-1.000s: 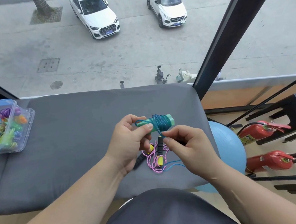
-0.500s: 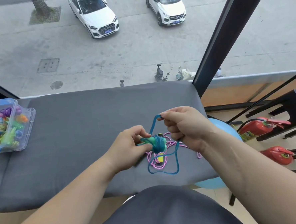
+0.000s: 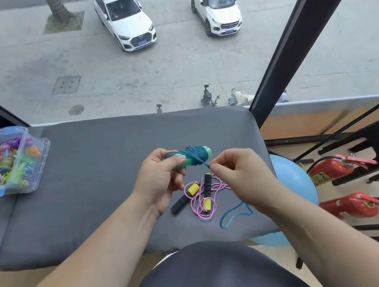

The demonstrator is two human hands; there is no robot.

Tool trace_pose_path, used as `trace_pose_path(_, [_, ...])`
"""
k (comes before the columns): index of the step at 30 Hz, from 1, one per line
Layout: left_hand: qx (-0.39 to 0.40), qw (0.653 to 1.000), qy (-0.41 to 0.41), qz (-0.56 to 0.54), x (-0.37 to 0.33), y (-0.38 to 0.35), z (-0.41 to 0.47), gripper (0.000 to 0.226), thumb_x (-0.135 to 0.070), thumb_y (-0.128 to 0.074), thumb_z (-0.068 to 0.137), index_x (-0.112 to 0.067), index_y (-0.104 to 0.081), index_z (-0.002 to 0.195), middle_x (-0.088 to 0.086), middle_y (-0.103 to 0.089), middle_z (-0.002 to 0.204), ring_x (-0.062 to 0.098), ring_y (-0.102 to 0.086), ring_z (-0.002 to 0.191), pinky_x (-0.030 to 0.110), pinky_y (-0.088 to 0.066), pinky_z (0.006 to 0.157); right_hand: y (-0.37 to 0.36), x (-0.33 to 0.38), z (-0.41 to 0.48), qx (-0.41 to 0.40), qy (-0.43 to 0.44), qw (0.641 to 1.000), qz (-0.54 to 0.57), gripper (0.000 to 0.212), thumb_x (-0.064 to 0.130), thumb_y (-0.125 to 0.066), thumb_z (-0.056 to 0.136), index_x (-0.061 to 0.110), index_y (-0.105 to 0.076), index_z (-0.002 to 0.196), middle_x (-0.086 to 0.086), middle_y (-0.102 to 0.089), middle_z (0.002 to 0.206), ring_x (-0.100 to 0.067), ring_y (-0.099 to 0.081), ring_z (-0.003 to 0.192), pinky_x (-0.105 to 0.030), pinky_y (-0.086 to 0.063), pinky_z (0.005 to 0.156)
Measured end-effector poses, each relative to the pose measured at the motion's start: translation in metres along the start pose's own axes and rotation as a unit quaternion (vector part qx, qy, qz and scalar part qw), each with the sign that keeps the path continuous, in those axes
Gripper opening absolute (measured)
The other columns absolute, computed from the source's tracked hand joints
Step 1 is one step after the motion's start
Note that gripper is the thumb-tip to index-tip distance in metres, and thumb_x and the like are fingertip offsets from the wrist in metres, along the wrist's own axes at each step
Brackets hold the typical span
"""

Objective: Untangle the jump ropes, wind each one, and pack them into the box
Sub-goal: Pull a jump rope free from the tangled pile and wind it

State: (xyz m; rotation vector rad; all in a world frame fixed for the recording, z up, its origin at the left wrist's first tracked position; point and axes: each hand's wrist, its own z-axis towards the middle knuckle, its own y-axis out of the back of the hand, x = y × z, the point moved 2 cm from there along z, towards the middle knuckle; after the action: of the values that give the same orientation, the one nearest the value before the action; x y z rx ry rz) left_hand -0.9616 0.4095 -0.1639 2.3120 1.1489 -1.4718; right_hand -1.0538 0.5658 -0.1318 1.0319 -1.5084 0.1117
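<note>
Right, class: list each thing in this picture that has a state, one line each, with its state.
Blue rope: partly wound on green handles, tail loose.
Pink rope: loose, unwound, on cushion.
Clear box: open, holds coloured ropes.
Left hand: grips the handles.
Right hand: pinches blue rope.

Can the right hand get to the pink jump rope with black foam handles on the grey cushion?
Probably yes: the pink braided jump rope lies uncovered just below the right hand. But it pinches the thin blue cord, so that must be released first.
</note>
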Motion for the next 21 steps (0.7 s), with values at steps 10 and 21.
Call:
trace_pose_path(10, [0.103, 0.977, 0.078, -0.172, -0.006, -0.024, -0.024, 0.015, -0.012, -0.065, 0.077, -0.015, -0.060, 0.090, 0.008, -0.050, 0.065, 0.008, -0.041, 0.041, 0.019, -0.037, 0.037, -0.001, -0.027, -0.007, 0.043, 0.070, 0.975, 0.206, 0.011, 0.000, -0.070, 0.089, 0.008, -0.072, 0.082, -0.009, -0.072, 0.070, -0.009, -0.054, 0.052, -0.020, -0.046, 0.054])
trace_pose_path(21, [0.224, 0.957, 0.123, 0.135, 0.005, -0.003, -0.032, 0.022, -0.010, -0.069, 0.077, -0.011, -0.058, 0.096, 0.010, -0.050, 0.060, 0.010, -0.026, 0.036, 0.016, -0.019, 0.039, 0.019, -0.036, 0.028, 0.283, 0.103, 0.939, -0.167, 0.022, 0.014, -0.073, 0.086, 0.030, -0.070, 0.072, 0.018, -0.057, 0.056, -0.002, -0.049, 0.053, -0.012, -0.037, 0.057])
